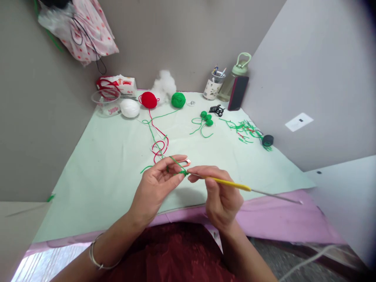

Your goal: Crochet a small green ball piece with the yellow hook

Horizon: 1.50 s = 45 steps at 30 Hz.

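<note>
My left hand (160, 178) pinches a small piece of green crochet (184, 172) between thumb and fingers. A strand of green yarn (176, 160) runs over its index finger. In my right hand (221, 192) is a crochet hook (232, 184) with a yellow handle and a metal shaft at each end. The hook's near tip meets the green crochet, where the fingers partly hide it. Just beyond my fingertips lies a small pair of orange-handled snips (187, 162), partly covered by my left hand. Green, red and white yarn strands trail across the cloth behind the left hand.
At the back stand a white yarn ball (129, 108), a red yarn ball (148, 100), a green yarn ball (178, 100) and stuffing (165, 84). Green crocheted balls (208, 117), yarn scraps (245, 128), a tape roll (267, 140), a phone (238, 93) and a bottle (230, 84) are rightward.
</note>
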### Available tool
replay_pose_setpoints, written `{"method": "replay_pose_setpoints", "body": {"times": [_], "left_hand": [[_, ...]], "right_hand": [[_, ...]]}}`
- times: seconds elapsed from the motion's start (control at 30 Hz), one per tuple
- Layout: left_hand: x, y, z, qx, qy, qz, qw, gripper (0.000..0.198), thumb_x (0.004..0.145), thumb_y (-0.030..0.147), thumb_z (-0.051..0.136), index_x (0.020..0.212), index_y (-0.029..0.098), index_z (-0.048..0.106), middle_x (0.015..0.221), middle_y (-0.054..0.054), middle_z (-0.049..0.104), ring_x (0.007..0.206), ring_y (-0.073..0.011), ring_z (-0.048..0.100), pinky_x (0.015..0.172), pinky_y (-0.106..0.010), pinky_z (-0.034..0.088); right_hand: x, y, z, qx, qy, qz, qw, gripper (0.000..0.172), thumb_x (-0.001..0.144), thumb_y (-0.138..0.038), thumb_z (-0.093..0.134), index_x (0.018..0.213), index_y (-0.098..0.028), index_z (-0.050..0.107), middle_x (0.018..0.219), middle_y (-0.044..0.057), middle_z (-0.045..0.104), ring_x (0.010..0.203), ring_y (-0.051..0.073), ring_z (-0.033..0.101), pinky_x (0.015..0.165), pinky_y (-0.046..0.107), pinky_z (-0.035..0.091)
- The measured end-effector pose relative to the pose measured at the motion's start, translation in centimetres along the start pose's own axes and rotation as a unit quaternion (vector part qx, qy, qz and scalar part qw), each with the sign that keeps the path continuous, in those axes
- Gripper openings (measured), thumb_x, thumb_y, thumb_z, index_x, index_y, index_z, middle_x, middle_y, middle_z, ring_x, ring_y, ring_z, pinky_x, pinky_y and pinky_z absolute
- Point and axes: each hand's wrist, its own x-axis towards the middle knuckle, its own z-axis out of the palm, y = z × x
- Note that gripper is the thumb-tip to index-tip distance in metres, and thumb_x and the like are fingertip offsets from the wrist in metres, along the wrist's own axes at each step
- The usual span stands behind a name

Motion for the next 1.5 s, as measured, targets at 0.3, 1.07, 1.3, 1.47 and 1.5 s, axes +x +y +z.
{"method": "replay_pose_setpoints", "body": {"times": [0.3, 1.07, 1.3, 1.47, 1.5], "left_hand": [[0.0, 0.1, 0.4, -0.173, -0.038, -0.144, 0.974, 0.042, 0.08, 0.028, 0.091, 0.12, 0.018, 0.082, 0.078, 0.002, 0.063, 0.054, -0.0033, 0.037, 0.054, -0.017, 0.045], [0.5, -0.2, 0.2, -0.185, -0.007, -0.128, 0.974, 0.029, 0.079, 0.021, 0.089, 0.108, 0.021, 0.086, 0.073, 0.004, 0.061, 0.056, -0.0046, 0.042, 0.074, -0.024, 0.061], [0.0, -0.2, 0.5, -0.09, -0.021, -0.072, 0.993, 0.029, 0.081, 0.025, 0.088, 0.11, 0.025, 0.086, 0.092, -0.001, 0.07, 0.092, -0.0172, 0.065, 0.09, -0.031, 0.054], [-0.1, -0.1, 0.1, -0.054, -0.018, -0.059, 0.997, 0.028, 0.084, 0.027, 0.085, 0.112, 0.025, 0.085, 0.095, -0.003, 0.07, 0.097, -0.0197, 0.063, 0.092, -0.032, 0.049], [-0.1, -0.2, 0.0, -0.042, -0.016, -0.051, 0.998, 0.028, 0.085, 0.028, 0.085, 0.113, 0.026, 0.084, 0.095, -0.002, 0.069, 0.098, -0.0194, 0.062, 0.09, -0.031, 0.048]], "right_hand": [[-0.7, 1.0, 0.5, -0.171, 0.0, -0.112, 0.979, 0.03, 0.101, -0.015, 0.065, 0.124, -0.031, 0.076, 0.109, 0.008, 0.08, 0.097, 0.023, 0.077, 0.076, 0.037, 0.066], [0.8, 0.7, 0.3, 0.111, 0.064, 0.138, 0.982, 0.019, 0.105, -0.029, 0.063, 0.102, -0.026, 0.082, 0.09, 0.004, 0.077, 0.067, 0.014, 0.068, 0.062, 0.031, 0.059], [0.6, 1.2, 0.8, 0.168, 0.043, 0.159, 0.972, 0.017, 0.104, -0.031, 0.065, 0.104, -0.026, 0.081, 0.098, 0.004, 0.082, 0.071, 0.014, 0.071, 0.067, 0.03, 0.062], [0.6, 1.0, 0.3, 0.201, 0.035, 0.172, 0.964, 0.023, 0.108, -0.035, 0.057, 0.102, -0.022, 0.075, 0.093, 0.004, 0.081, 0.068, 0.015, 0.073, 0.064, 0.031, 0.064], [0.6, 0.9, 0.2, 0.181, 0.031, 0.163, 0.969, 0.023, 0.109, -0.033, 0.055, 0.103, -0.022, 0.075, 0.093, 0.004, 0.081, 0.069, 0.014, 0.074, 0.065, 0.03, 0.064]]}}
